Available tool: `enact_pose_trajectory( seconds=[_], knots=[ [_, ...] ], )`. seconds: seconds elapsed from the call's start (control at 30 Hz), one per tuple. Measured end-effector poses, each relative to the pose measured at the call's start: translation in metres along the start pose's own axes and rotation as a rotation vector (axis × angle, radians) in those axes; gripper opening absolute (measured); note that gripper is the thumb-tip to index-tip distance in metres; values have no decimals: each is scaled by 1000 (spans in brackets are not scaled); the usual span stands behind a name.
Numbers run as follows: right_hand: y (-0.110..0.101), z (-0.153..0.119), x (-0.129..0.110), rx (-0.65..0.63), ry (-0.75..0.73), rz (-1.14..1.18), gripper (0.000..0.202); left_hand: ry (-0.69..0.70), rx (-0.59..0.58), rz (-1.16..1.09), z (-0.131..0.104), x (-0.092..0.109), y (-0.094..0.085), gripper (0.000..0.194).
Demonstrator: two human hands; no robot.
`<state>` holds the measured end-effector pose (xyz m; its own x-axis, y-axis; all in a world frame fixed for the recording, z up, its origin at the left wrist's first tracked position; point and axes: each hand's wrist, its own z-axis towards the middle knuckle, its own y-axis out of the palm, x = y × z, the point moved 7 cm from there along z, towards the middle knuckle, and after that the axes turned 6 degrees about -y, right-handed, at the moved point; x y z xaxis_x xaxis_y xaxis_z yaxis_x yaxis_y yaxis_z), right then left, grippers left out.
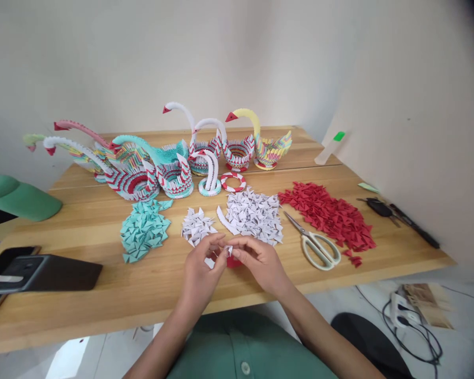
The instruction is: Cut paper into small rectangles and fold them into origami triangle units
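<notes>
Close together over the table's front half, my left hand (206,263) and my right hand (258,260) both pinch a small folded white paper piece (229,251) between their fingertips. Under my left fingers shows another bit of white paper (209,262). Something red (233,261) lies on the table below the hands, partly hidden by them. Just beyond are a small pile of white folded pieces (197,226), a larger white pile (256,216) and a curved strip of joined white pieces (226,221).
Teal pieces (144,229) lie to the left, red pieces (332,213) to the right. Scissors (318,245) rest near my right hand. Several paper swans (136,179) and a red-and-white ring (233,182) stand behind. A green bottle (21,197) and a dark stand (51,272) are at left.
</notes>
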<state>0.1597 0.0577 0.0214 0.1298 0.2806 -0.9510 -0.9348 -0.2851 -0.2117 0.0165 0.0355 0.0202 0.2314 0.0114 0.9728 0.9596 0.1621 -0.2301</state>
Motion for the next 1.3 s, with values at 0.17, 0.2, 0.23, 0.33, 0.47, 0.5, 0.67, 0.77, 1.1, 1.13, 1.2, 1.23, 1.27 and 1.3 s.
enact_pose_trajectory(
  seconds=[0.17, 0.2, 0.23, 0.33, 0.47, 0.5, 0.67, 0.77, 1.1, 1.13, 1.2, 1.23, 1.27, 1.3],
  knots=[
    [-7, -1, -19, -46, -303, -248, 20, -13, -60, -11, 3, 1, 2, 25],
    [-7, -1, -24, -94, -384, -299, 21, -9, -84, 15, 3, 3, 3, 26],
    [-7, -1, -29, -149, -448, -341, 22, -1, -113, 55, 4, 4, 4, 26],
    [-8, 1, -36, -291, -527, -455, 24, 42, -185, 205, 4, 10, 8, 28],
    [-9, 3, -38, -383, -531, -517, 25, 111, -189, 343, 2, 17, 10, 31],
    [-9, 3, -38, -382, -523, -508, 24, 122, -178, 359, 2, 18, 11, 31],
    [-13, 3, -32, -262, -473, -468, 18, 143, -134, 353, 3, 16, 13, 29],
    [-12, 0, -31, -270, -537, -474, 19, 119, -143, 327, 5, 15, 13, 28],
    [-10, 2, -35, -350, -575, -594, 25, 56, -252, 297, 6, 22, 14, 31],
    [-11, 4, -34, -330, -526, -554, 24, 66, -236, 291, 6, 22, 13, 31],
    [-12, 6, -32, -263, -424, -462, 20, 84, -189, 268, 6, 21, 13, 30],
    [-13, 6, -30, -225, -376, -426, 17, 90, -161, 252, 6, 20, 12, 29],
    [-14, 6, -27, -186, -333, -398, 12, 93, -135, 236, 6, 19, 12, 29],
    [-15, 5, -24, -148, -290, -373, 8, 94, -115, 217, 6, 18, 12, 29]
  ],
)
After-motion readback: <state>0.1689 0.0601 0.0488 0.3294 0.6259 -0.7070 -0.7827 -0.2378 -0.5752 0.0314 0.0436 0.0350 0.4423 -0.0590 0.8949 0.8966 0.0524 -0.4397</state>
